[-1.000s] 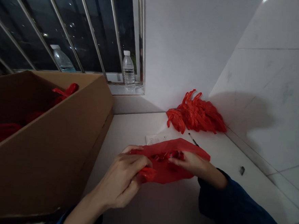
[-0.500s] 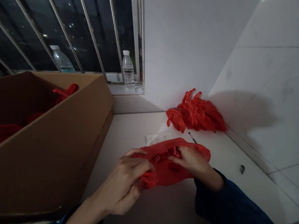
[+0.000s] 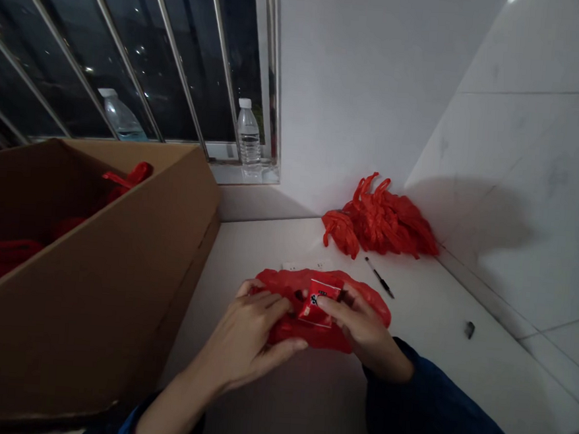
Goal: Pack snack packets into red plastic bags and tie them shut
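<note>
The right hand (image 3: 361,331) covers part of the small red packet (image 3: 317,302), whose print is too small to read. The cardboard box (image 3: 120,231) runs off the left edge, and the dark speck (image 3: 469,330) on the counter (image 3: 262,248) is too small to identify.

red plastic bag (image 3: 289,283) | crumpled, bunched, held above the counter? no: cannot tell | small red packet (image 3: 319,302) | white markings, tilted, sitting on bag's middle

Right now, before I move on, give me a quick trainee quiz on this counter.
1. Which hand is nearer the cardboard box?
2. True or false: the pen lies on the white counter, apart from the pile of red plastic bags.
3. How many clear plastic bottles stand by the window?

Key: 1. The left hand. 2. True. 3. Two.
</note>
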`<state>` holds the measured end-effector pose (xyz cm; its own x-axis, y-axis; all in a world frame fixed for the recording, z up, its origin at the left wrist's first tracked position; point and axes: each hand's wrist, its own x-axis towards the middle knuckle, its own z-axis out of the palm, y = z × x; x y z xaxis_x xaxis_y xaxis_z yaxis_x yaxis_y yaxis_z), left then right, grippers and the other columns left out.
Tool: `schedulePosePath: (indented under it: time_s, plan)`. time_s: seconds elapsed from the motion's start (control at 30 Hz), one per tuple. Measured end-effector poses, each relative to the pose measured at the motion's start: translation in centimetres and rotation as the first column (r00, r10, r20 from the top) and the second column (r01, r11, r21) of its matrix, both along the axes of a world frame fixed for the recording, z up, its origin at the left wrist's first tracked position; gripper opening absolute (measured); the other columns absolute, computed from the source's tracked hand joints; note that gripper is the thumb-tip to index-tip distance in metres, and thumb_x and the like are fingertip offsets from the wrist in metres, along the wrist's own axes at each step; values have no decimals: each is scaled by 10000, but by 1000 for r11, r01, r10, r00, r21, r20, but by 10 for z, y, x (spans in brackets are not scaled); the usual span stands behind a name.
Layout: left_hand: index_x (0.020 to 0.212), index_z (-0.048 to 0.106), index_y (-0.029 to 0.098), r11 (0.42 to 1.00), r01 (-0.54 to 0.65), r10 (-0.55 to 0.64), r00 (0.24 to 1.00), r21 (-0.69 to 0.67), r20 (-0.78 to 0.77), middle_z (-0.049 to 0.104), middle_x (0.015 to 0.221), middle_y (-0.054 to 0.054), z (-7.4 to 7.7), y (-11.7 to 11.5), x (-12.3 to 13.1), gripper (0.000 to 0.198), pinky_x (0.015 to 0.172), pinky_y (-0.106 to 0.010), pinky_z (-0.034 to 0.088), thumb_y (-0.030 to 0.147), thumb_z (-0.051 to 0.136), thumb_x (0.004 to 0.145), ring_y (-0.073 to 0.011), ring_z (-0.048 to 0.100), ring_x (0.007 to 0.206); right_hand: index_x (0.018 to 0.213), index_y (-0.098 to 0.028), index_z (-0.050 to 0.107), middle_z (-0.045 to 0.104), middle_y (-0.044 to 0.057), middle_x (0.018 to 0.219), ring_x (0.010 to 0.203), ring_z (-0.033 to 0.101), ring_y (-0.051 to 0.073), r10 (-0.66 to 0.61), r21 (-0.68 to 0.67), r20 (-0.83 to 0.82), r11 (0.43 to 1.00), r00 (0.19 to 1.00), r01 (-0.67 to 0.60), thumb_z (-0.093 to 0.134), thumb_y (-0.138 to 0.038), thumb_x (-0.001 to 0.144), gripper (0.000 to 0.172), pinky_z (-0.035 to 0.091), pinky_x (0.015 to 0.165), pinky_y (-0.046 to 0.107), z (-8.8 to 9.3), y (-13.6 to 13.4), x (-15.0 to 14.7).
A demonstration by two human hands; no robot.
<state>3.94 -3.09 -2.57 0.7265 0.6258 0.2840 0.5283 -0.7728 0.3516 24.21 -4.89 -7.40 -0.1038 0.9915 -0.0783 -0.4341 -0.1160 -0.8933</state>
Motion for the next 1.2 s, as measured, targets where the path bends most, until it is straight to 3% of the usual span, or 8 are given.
schedulePosePath:
  time_s: [0.23,0.4,0.6,1.03,1.13,1.2]
  plan:
    - [782,529,182,987,-23,49,986,-159,159,509,656,45,-8,4,5,301,816,-328,326,320,404,1018,-130,454,623,1064,-246,632,697,12,942,849,666,171,31,77,-96,997,995,-23,741,-351,826,282,521,810,338,4,-4,-9]
    - [735,499,186,965,-29,100,960,-260,263,527,677,34,-5,5,3,344,780,-307,343,327,384,1027,-143,501,685,874,-208,610,608,-24,752,684,577,123,-15,85,72,996,997,9,669,-424,881,223,453,660,255,11,-6,3]
    - [739,448,191,966,-26,87,970,-259,228,504,687,38,-5,6,0,336,799,-321,328,308,349,1038,-147,498,695,754,-200,534,518,-50,655,591,462,96,-50,175,236,985,970,8,637,-425,902,288,366,562,228,6,-8,7]
    - [734,429,192,977,-15,60,976,-211,208,470,664,45,-8,10,0,328,805,-323,322,291,352,1037,-135,452,652,772,-204,543,509,-37,654,592,451,109,-89,256,364,967,927,-8,587,-423,929,273,364,551,245,6,-9,7]
    - [734,431,193,980,-19,60,977,-198,203,468,664,47,-6,8,-2,332,818,-330,323,292,343,1038,-132,439,635,801,-214,547,525,-25,670,598,470,125,-130,290,447,957,885,-7,553,-446,939,271,362,547,256,5,-9,11]
    - [738,449,191,983,-37,75,976,-179,207,476,664,47,-5,7,-3,328,829,-334,324,289,348,1035,-130,440,632,804,-221,550,535,-17,668,593,490,136,-225,351,571,936,790,12,528,-442,948,265,364,558,269,4,-7,17]
